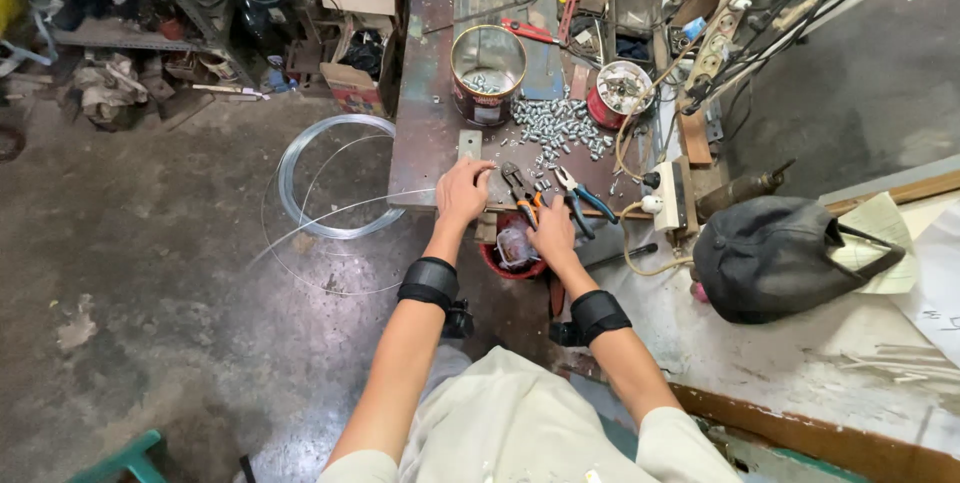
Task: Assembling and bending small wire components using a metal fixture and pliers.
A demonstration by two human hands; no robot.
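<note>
Orange-handled pliers (522,191) are lain at the near edge of the surface (430,123), just beside blue-handled pliers (580,195). Their handles are touched by the right hand (553,233), fingers loosely curled. The left hand (463,191) is rested open on the edge, where a clear wire (330,213) is met.

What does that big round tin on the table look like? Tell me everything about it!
The tin can is a wide, round metal can standing upright on the dark, worn workbench, beyond both hands. Its top is open, with a shiny rim and a silvery inside wall. A few small silver metal pieces lie at its bottom. The outside carries a dark red and white label. A heap of screws lies just to its right. Neither hand touches it.
</note>
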